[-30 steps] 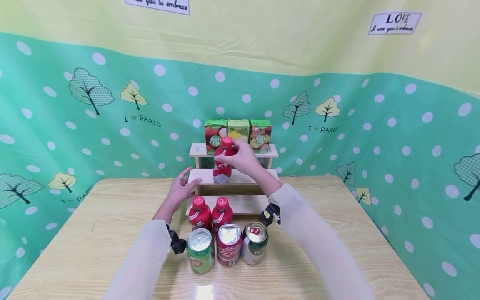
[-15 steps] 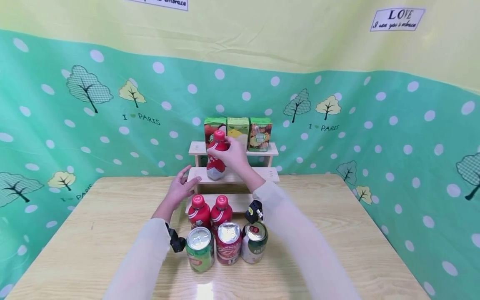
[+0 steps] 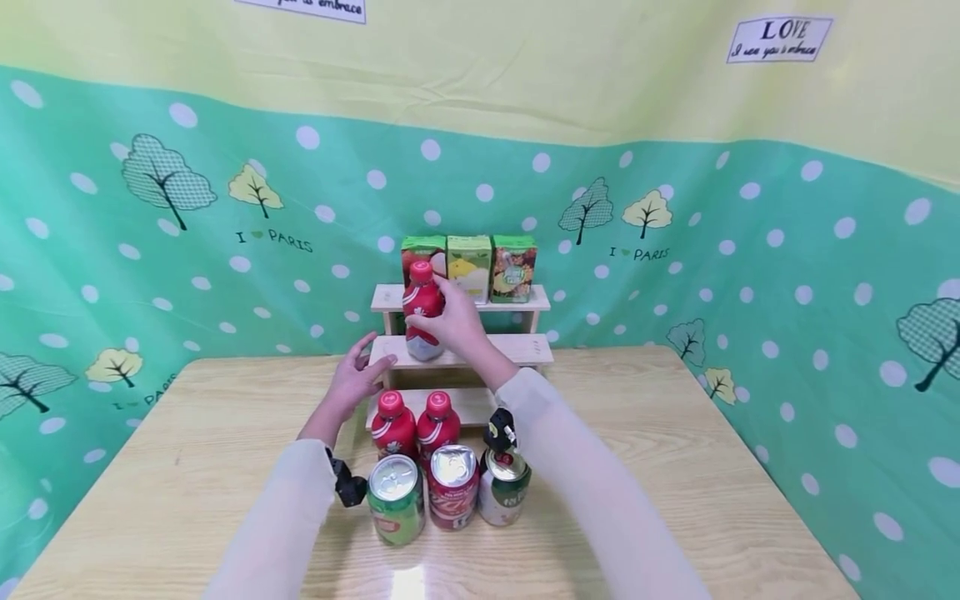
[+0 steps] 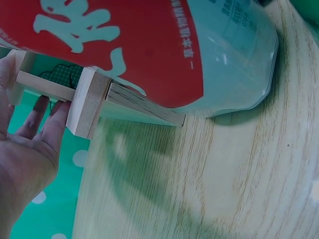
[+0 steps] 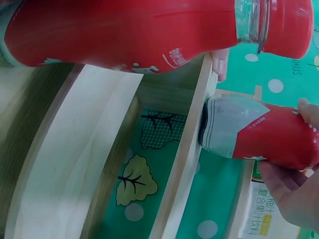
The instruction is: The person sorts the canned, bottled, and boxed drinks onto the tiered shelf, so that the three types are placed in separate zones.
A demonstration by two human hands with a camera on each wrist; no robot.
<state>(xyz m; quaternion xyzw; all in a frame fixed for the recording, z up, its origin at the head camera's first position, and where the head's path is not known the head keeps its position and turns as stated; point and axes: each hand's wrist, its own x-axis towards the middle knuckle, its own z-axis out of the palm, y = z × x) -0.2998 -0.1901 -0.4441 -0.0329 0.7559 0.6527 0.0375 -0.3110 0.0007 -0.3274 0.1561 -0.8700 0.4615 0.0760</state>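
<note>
A red drink bottle (image 3: 423, 302) with a clear base stands upright at the left part of the middle shelf. My right hand (image 3: 453, 321) holds it round its upper half, thumb on the near side. In the right wrist view that bottle (image 5: 279, 132) has its base right at the shelf board (image 5: 184, 154). My left hand (image 3: 355, 379) grips the left end of the wooden tiered shelf (image 3: 495, 350), thumb over the front edge and fingers behind, as the left wrist view shows of these fingers (image 4: 52, 127).
Two more red bottles (image 3: 393, 427) stand before the lowest shelf. Nearer are a green can (image 3: 396, 508), a red can (image 3: 453, 492) and a white-green can (image 3: 501, 498). Three juice boxes (image 3: 470, 267) line the top shelf. A patterned curtain (image 3: 300, 200) hangs behind the table (image 3: 225, 433).
My right hand has shifted left along the middle shelf with the red bottle, which tilted midway and is upright now. The left hand has stayed at the shelf's end.
</note>
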